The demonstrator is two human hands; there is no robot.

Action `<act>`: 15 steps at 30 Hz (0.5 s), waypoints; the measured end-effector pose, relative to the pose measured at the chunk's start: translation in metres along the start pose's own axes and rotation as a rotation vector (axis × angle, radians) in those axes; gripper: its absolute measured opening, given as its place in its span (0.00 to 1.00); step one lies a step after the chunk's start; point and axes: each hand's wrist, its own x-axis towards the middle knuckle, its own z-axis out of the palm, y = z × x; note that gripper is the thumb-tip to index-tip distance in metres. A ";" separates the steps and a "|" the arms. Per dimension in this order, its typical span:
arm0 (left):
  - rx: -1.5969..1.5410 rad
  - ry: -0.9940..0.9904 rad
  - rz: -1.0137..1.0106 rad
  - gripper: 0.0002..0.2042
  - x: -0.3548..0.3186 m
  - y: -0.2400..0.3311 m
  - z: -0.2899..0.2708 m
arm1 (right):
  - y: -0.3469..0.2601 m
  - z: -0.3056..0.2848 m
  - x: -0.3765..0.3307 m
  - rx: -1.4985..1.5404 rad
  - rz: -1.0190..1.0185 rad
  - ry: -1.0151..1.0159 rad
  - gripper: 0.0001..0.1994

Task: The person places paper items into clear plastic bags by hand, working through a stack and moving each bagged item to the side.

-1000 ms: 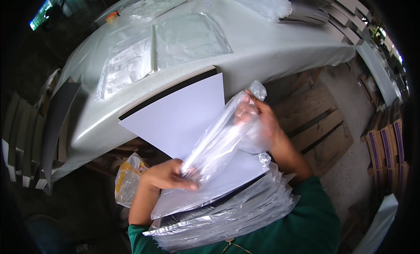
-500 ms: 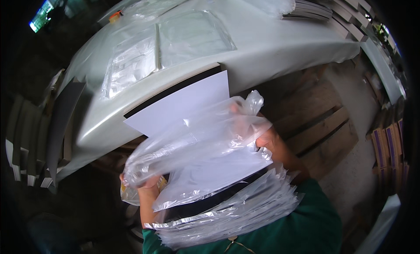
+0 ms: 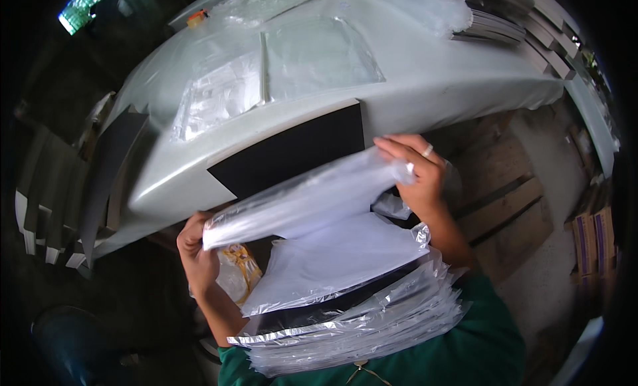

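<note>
A white sheet with clear plastic film [image 3: 309,196] over it is stretched between my two hands, tilted and blurred by motion. My left hand [image 3: 198,250] grips its lower left corner, with the fingers curled round the edge. At the upper right end, my right hand [image 3: 417,170] pinches the plastic, a ring on one finger. Right behind the sheet, a black board [image 3: 296,146] rests at the table's front edge. Against my body lies a thick stack of clear plastic bags [image 3: 359,336], with a white sheet in plastic [image 3: 339,256] on top.
The covered table [image 3: 432,93] holds flat plastic packets [image 3: 319,57] and a small orange object [image 3: 197,18]. Grey boards stand at the left [image 3: 109,180] and lie stacked at the right [image 3: 492,25]. A wooden pallet [image 3: 508,206] is on the floor. A yellow-marked clear bag [image 3: 242,269] is by my left forearm.
The white sheet that lay over the black board is lifted away, baring the board. The loose plastic is now drawn taut along the sheet between my hands. Both hands have moved farther from my body.
</note>
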 end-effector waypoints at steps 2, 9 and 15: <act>-0.242 -0.202 -0.290 0.06 -0.019 0.008 -0.004 | -0.004 -0.033 -0.015 0.334 0.122 -0.177 0.18; -0.990 -0.095 -0.804 0.10 -0.070 -0.122 0.015 | 0.080 -0.001 -0.123 1.234 1.249 -0.423 0.17; -1.151 -0.080 -1.060 0.09 -0.138 -0.248 0.054 | 0.148 0.070 -0.218 1.137 1.383 -0.290 0.15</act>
